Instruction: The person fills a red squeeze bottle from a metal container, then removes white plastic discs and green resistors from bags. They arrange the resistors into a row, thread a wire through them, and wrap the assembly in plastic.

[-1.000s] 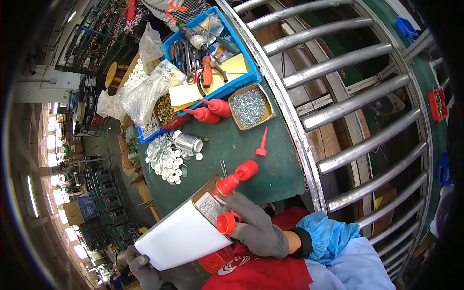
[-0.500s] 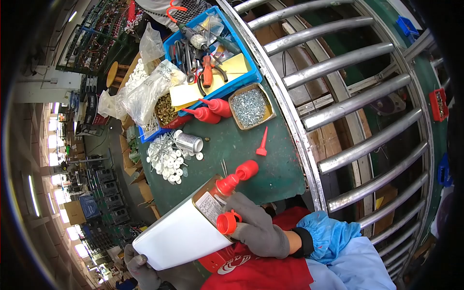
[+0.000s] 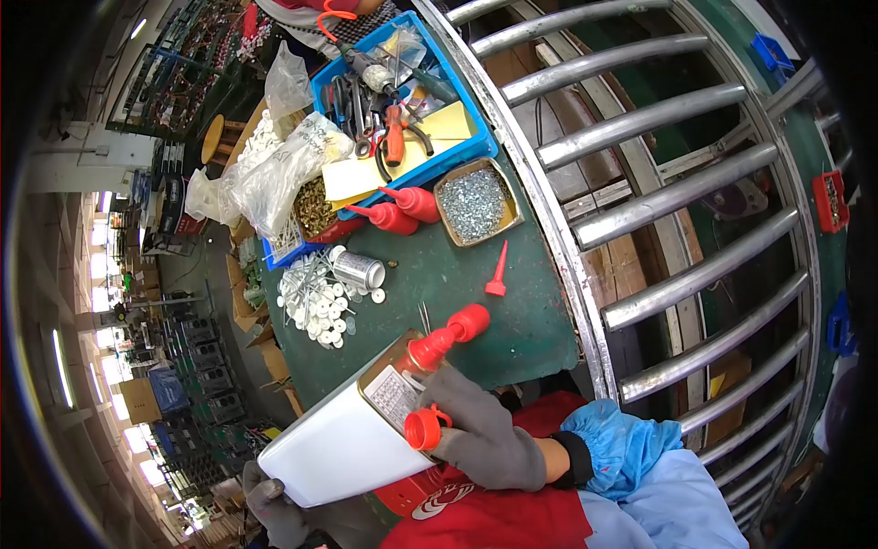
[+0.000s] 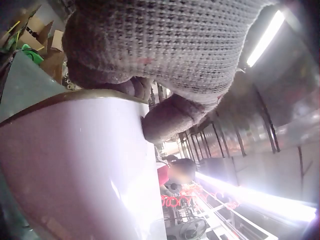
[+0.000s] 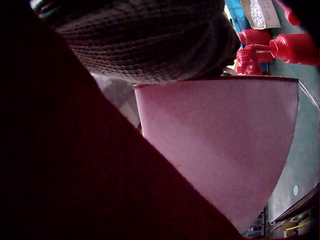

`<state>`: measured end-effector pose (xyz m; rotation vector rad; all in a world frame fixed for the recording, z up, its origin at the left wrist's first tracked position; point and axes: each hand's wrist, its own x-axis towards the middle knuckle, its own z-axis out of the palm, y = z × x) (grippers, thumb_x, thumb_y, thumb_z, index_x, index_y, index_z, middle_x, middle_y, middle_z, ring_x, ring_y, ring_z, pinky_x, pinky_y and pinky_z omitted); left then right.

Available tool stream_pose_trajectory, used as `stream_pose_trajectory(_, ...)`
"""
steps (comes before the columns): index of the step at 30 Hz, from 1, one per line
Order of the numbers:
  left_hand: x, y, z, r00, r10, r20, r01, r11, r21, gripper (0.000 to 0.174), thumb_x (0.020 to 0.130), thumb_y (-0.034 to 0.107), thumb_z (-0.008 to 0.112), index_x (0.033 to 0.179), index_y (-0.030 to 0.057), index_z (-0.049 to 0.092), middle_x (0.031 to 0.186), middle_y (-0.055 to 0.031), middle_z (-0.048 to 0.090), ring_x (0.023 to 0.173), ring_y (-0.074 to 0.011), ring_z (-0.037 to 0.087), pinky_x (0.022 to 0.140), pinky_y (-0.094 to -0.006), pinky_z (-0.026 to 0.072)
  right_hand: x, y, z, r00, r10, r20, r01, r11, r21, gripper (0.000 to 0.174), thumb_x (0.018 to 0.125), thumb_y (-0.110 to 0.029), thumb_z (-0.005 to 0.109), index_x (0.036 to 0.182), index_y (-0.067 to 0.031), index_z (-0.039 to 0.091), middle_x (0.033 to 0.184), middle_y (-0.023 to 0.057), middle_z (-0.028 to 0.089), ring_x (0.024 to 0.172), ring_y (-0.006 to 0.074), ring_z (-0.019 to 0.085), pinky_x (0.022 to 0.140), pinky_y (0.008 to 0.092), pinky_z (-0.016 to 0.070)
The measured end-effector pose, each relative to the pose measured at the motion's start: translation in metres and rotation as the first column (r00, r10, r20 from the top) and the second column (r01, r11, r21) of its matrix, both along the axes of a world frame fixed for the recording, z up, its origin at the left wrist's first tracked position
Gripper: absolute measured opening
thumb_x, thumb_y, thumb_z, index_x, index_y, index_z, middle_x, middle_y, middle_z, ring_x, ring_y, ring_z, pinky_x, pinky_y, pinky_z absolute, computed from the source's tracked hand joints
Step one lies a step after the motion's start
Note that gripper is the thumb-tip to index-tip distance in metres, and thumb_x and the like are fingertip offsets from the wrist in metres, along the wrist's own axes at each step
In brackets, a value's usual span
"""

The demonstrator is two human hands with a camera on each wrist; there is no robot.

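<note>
A white rectangular tin can (image 3: 338, 444) with a printed label (image 3: 395, 395) lies tilted across the front of the head view. My gloved right hand (image 3: 480, 425) grips its top end, and a red cap (image 3: 423, 428) with a ring sits at those fingers. From the tin's top a red spout (image 3: 428, 350) reaches over to a red plastic bottle (image 3: 469, 322), overlapping its mouth. My gloved left hand (image 3: 273, 512) holds the tin's bottom edge. In the left wrist view, thumb and fingers of that hand (image 4: 165, 55) bend over the rim.
On the green table (image 3: 421, 284) lie a red nozzle (image 3: 497, 272), white-headed pins (image 3: 315, 302), a small metal can (image 3: 358, 270) and two red bottles (image 3: 413, 203). Behind stand a box of screws (image 3: 471, 203) and a blue tool bin (image 3: 482, 142). A metal roller conveyor (image 3: 677, 188) runs along the right.
The tin has tipped and shifted slightly, its bottom end moving right with my left hand. The red cap has moved a little left. Another person's arm has appeared behind the blue bin.
</note>
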<state>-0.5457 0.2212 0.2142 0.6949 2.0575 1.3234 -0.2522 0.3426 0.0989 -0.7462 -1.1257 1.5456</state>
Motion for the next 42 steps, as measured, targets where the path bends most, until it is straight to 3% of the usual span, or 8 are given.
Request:
stream_pose_trajectory(6, -0.009, -0.016, -0.028, 0.994, 0.016, 0.105, -0.014, 1.0, -0.021, 0.016, 0.069, 0.015, 0.053, 0.077, 0.0022, 0.05, 0.062, -0.0051, 0.054, 0.043, -0.009, 0.041, 0.042, -0.0215, 0.0367, -0.004, 0.0, 0.006, 0.994, 0.041, 0.101, -0.047, 0.997, 0.056, 0.02, 0.078, -0.012, 0.061, 0.095, -0.0014, 0.06, 0.091, 0.0159, 0.051, 0.085, 0.0328, 0.054, 0.075, 0.0411, 0.0453)
stream_pose_trajectory(13, 0.001, -0.025, -0.068, 0.928, 0.174, 0.33, -0.186, 0.982, 0.008, 0.018, 0.069, 0.018, 0.055, 0.078, 0.0039, 0.052, 0.06, -0.0051, 0.054, 0.043, -0.0112, 0.046, 0.038, -0.0244, 0.0387, -0.011, -0.005, 0.012, 0.967, 0.067, 0.244, -0.081, 0.995, 0.049, 0.025, 0.07, -0.014, 0.067, 0.093, -0.005, 0.065, 0.101, 0.015, 0.057, 0.091, 0.0318, 0.06, 0.077, 0.0374, 0.0481)
stream_pose_trajectory(16, 0.005, -0.03, -0.078, 0.938, 0.151, 0.31, -0.146, 0.988, -0.041, 0.023, 0.068, 0.022, 0.054, 0.079, 0.0025, 0.054, 0.056, -0.0048, 0.053, 0.042, -0.0127, 0.049, 0.039, -0.0251, 0.04, -0.012, -0.007, 0.015, 0.948, 0.088, 0.306, -0.109, 0.993, 0.052, 0.026, 0.07, -0.016, 0.067, 0.094, -0.0056, 0.066, 0.104, 0.016, 0.058, 0.093, 0.0324, 0.061, 0.078, 0.0382, 0.0487)
stream_pose_trajectory(20, -0.009, -0.04, -0.089, 0.838, 0.02, 0.546, 0.016, 0.998, -0.061, 0.026, 0.068, 0.019, 0.048, 0.084, 0.002, 0.058, 0.076, -0.0075, 0.061, 0.058, -0.0174, 0.059, 0.052, -0.0294, 0.0519, -0.017, -0.01, 0.016, 0.941, 0.074, 0.331, -0.1, 0.993, 0.064, 0.027, 0.069, -0.018, 0.067, 0.093, -0.0059, 0.067, 0.103, 0.0168, 0.058, 0.091, 0.0333, 0.061, 0.078, 0.0398, 0.049)
stream_pose_trajectory(23, -0.007, -0.051, -0.101, 0.846, 0.102, 0.523, -0.086, 0.995, -0.056, 0.018, 0.069, 0.018, 0.048, 0.08, 0.0048, 0.055, 0.073, -0.0049, 0.058, 0.056, -0.0167, 0.057, 0.048, -0.0279, 0.0494, -0.018, -0.011, 0.018, 0.936, 0.058, 0.346, -0.089, 0.993, 0.073, 0.027, 0.069, -0.019, 0.067, 0.093, -0.006, 0.067, 0.101, 0.017, 0.058, 0.089, 0.0337, 0.061, 0.077, 0.0407, 0.0488)
stream_pose_trajectory(26, -0.004, -0.051, -0.101, 0.809, 0.118, 0.576, -0.087, 0.993, -0.081, 0.03, 0.068, 0.019, 0.051, 0.087, -0.0026, 0.061, 0.057, -0.0029, 0.055, 0.044, -0.0103, 0.047, 0.042, -0.0227, 0.0376, -0.017, -0.011, 0.022, 0.932, 0.062, 0.356, -0.093, 0.993, 0.069, 0.027, 0.069, -0.019, 0.067, 0.092, -0.0058, 0.067, 0.1, 0.0169, 0.058, 0.088, 0.0337, 0.061, 0.076, 0.0413, 0.0486)
stream_pose_trajectory(32, -0.004, -0.058, -0.104, 0.822, 0.139, 0.553, -0.108, 0.99, -0.09, 0.024, 0.072, 0.018, 0.049, 0.086, 0.0013, 0.06, 0.058, -0.0011, 0.052, 0.045, -0.0109, 0.042, 0.043, -0.024, 0.0341, -0.017, -0.013, 0.024, 0.92, 0.093, 0.381, -0.122, 0.991, 0.051, 0.027, 0.07, -0.019, 0.067, 0.094, -0.0057, 0.066, 0.103, 0.0165, 0.057, 0.089, 0.0336, 0.06, 0.076, 0.0408, 0.0481)
stream_pose_trajectory(42, -0.011, -0.06, -0.097, 0.851, 0.162, 0.499, -0.109, 0.985, -0.134, 0.028, 0.068, 0.019, 0.049, 0.086, -0.0004, 0.06, 0.071, -0.0073, 0.062, 0.051, -0.0175, 0.056, 0.046, -0.0287, 0.0479, -0.015, -0.015, 0.018, 0.927, 0.078, 0.368, -0.113, 0.991, 0.075, 0.026, 0.071, -0.018, 0.067, 0.094, -0.0051, 0.065, 0.104, 0.0166, 0.057, 0.089, 0.0343, 0.059, 0.077, 0.0402, 0.0481)
